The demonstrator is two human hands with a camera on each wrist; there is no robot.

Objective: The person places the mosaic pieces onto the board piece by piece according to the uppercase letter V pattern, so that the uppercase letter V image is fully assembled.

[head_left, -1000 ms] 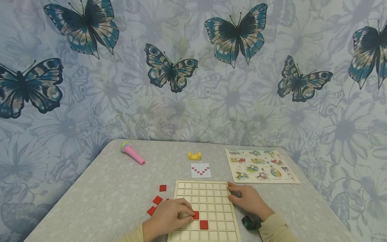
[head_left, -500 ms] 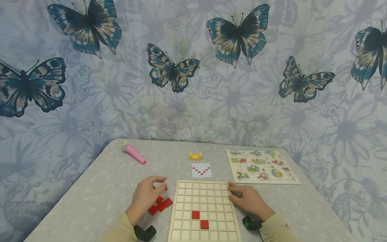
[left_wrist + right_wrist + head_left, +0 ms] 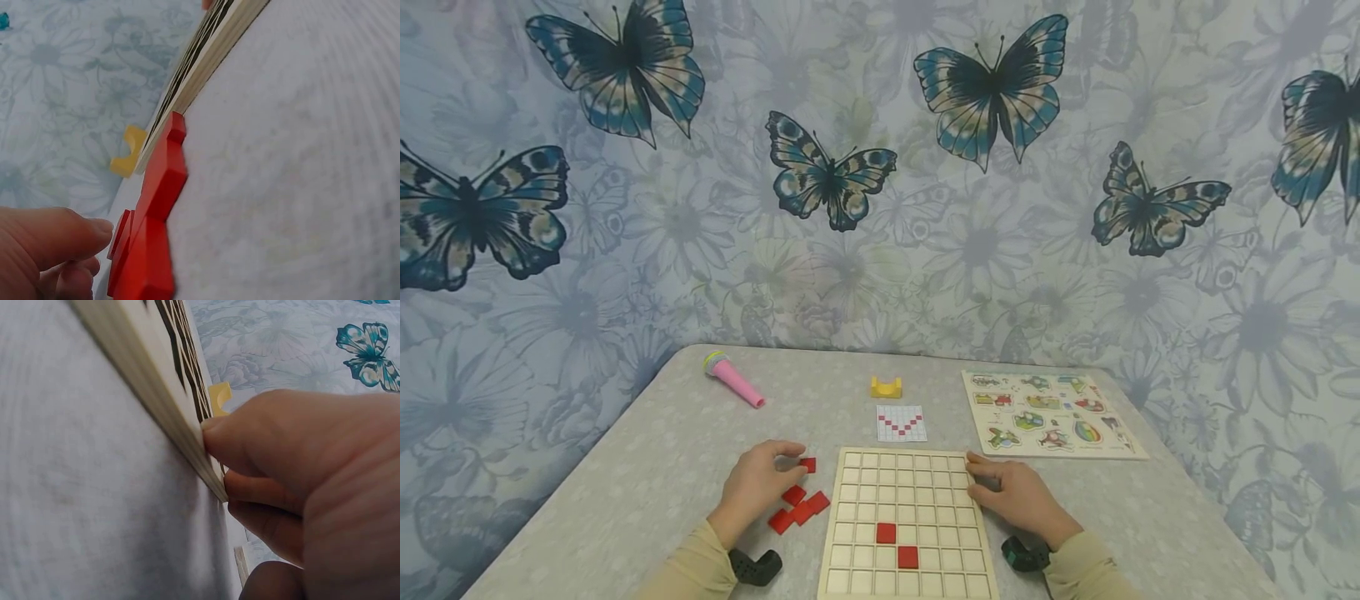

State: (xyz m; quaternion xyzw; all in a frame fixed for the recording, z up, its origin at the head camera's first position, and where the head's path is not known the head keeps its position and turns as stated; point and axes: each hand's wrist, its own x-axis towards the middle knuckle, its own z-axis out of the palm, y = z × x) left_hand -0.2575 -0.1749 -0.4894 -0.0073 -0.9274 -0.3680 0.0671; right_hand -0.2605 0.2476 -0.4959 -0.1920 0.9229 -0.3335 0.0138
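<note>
My left hand (image 3: 756, 486) is low over the table, its thumb and forefinger spread at the near side of a flat red square tile (image 3: 808, 465). In the left wrist view the thumb (image 3: 69, 234) lies close beside red tiles (image 3: 165, 181); whether it touches one I cannot tell. Several more red tiles (image 3: 802, 512) lie loosely grouped nearer me. My right hand (image 3: 1022, 496) holds the far right corner of a wooden grid board (image 3: 925, 514), its thumb (image 3: 244, 434) against the edge and fingers round the corner. Two red tiles (image 3: 886, 533) sit diagonally in cells of the board.
Behind the board lies a small pattern card (image 3: 902, 423) with red squares in a V. A yellow notched block (image 3: 886, 387) stands beyond it. A pink toy microphone (image 3: 734, 380) lies back left, a picture puzzle board (image 3: 1052, 415) back right.
My left hand has left the grid board, moved left to the loose tiles, then drawn back slightly from the farthest one. A second tile stays in its cell. The right hand keeps its place.
</note>
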